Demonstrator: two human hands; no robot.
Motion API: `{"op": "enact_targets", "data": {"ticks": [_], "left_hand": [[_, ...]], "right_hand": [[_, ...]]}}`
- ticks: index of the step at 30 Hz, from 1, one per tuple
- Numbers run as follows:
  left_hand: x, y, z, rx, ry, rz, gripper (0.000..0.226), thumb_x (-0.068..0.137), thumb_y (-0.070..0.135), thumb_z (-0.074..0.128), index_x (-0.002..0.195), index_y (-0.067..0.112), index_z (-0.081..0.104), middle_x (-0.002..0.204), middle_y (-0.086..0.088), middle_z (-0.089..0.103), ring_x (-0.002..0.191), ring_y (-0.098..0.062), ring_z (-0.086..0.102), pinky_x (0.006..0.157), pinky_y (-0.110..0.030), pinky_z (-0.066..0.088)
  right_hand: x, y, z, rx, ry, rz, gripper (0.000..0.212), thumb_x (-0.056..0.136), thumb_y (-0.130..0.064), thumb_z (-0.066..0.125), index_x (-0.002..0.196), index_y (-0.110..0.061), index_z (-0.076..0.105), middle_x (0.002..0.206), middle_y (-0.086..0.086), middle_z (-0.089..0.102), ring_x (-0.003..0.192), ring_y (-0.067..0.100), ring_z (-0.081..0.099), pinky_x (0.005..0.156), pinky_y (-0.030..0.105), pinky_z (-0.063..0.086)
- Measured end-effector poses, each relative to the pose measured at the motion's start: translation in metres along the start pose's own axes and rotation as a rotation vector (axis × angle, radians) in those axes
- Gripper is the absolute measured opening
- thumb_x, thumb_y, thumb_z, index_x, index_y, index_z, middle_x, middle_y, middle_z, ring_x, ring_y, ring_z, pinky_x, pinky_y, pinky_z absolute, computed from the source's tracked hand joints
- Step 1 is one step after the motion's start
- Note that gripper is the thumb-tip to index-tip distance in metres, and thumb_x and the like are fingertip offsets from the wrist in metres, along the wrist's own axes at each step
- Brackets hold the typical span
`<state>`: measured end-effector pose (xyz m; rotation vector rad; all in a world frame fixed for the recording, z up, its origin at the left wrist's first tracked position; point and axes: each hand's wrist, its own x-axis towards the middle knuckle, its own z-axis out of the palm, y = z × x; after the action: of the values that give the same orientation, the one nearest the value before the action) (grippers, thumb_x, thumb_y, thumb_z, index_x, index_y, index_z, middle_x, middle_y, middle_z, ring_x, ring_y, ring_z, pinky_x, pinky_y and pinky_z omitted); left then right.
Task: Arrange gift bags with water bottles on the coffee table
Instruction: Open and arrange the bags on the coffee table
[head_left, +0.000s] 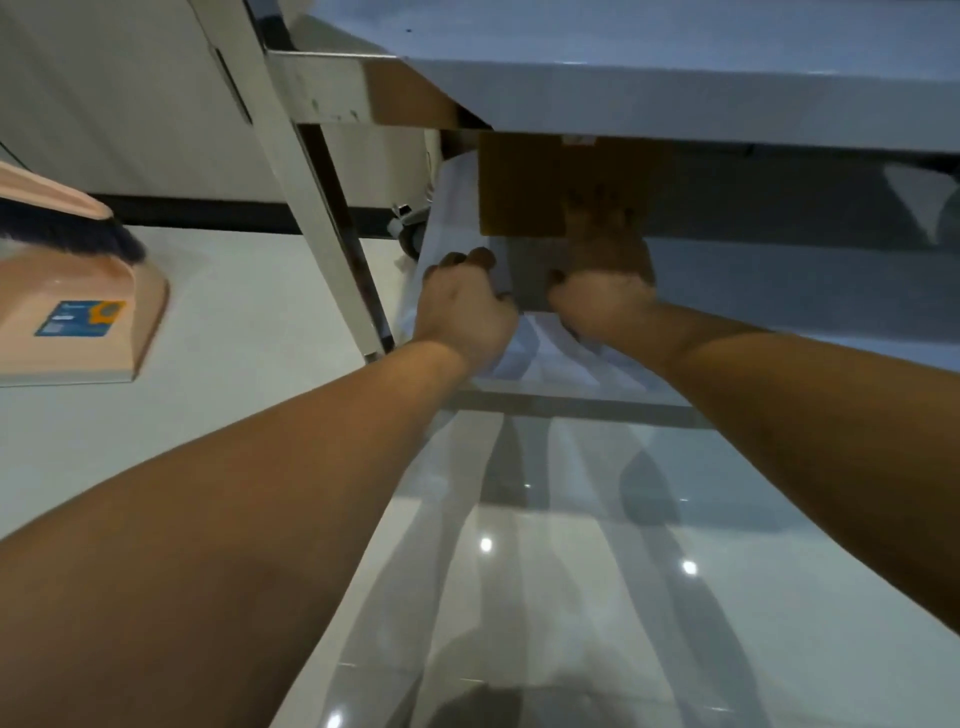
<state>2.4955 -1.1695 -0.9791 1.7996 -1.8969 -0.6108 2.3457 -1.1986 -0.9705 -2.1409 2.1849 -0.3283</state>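
1. Both arms reach far under the white desk (675, 98), onto its lower glass shelf (597, 519).
2. The left hand (462, 312) curls its fingers round the edge of a white bag (457, 218) lying on the shelf.
3. The right hand (605, 275) lies further in against a brown bag (519, 187); its grip cannot be told.
4. Room is tight between shelf and desk underside.
5. A dustpan (78, 312) lies on the floor, left.
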Motion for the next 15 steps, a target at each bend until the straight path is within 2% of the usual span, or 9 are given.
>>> {"op": "enact_targets", "data": {"ticks": [2,5,7,9,11,13,15], "left_hand": [[-0.001,0.001,-0.001,-0.04,-0.003,-0.014,0.04,0.092,0.026,0.061,0.13,0.013,0.059,0.12,-0.011,0.063,0.112,-0.033,0.056,0.1,-0.045,0.049],[0.002,0.004,-0.001,-0.075,-0.032,-0.041,0.049,0.093,0.028,0.062,0.14,0.015,0.053,0.129,-0.013,0.059,0.12,-0.034,0.053,0.104,-0.041,0.046],[0.004,0.009,-0.004,-0.136,-0.03,-0.07,0.051,0.094,0.028,0.064,0.143,0.017,0.05,0.134,-0.011,0.057,0.121,-0.031,0.053,0.102,-0.035,0.046],[0.007,0.015,-0.007,-0.248,-0.013,-0.131,0.052,0.095,0.025,0.065,0.144,0.019,0.049,0.134,-0.005,0.055,0.11,-0.021,0.055,0.087,-0.02,0.047],[0.009,0.019,-0.008,-0.363,-0.003,-0.184,0.051,0.095,0.021,0.066,0.143,0.021,0.048,0.122,0.001,0.05,0.092,-0.012,0.051,0.063,-0.006,0.04],[0.01,0.02,-0.007,-0.453,-0.002,-0.217,0.051,0.094,0.018,0.066,0.142,0.021,0.049,0.115,0.003,0.046,0.093,-0.013,0.048,0.057,-0.009,0.035],[0.012,0.02,-0.007,-0.479,-0.004,-0.237,0.051,0.094,0.017,0.066,0.141,0.022,0.048,0.111,0.004,0.047,0.088,-0.013,0.05,0.058,-0.013,0.037]], "right_hand": [[0.012,-0.004,-0.011,-0.035,0.09,0.048,0.076,0.1,-0.019,0.056,0.161,-0.022,0.01,0.165,0.018,0.014,0.147,0.042,0.024,0.111,0.051,0.036],[0.027,-0.001,-0.018,0.046,0.217,0.022,0.066,0.102,-0.022,0.053,0.159,-0.015,0.019,0.16,0.02,0.026,0.14,0.041,0.036,0.109,0.049,0.039],[0.034,0.002,-0.02,0.113,0.178,-0.012,0.068,0.097,-0.022,0.059,0.156,-0.014,0.025,0.151,0.021,0.039,0.131,0.041,0.045,0.103,0.048,0.042],[0.037,0.0,-0.021,0.16,0.124,-0.004,0.069,0.094,-0.023,0.061,0.153,-0.016,0.027,0.143,0.019,0.046,0.125,0.041,0.051,0.098,0.048,0.046],[0.035,0.001,-0.018,0.134,0.173,0.007,0.066,0.095,-0.029,0.059,0.152,-0.016,0.03,0.148,0.019,0.041,0.132,0.041,0.045,0.103,0.049,0.042],[0.033,0.002,-0.022,0.061,0.209,0.01,0.066,0.097,-0.033,0.058,0.154,-0.016,0.03,0.157,0.018,0.031,0.144,0.039,0.031,0.115,0.047,0.028],[0.034,0.0,-0.033,0.055,0.098,0.001,0.067,0.098,-0.027,0.059,0.155,-0.014,0.027,0.158,0.016,0.028,0.146,0.037,0.027,0.118,0.043,0.024]]}}
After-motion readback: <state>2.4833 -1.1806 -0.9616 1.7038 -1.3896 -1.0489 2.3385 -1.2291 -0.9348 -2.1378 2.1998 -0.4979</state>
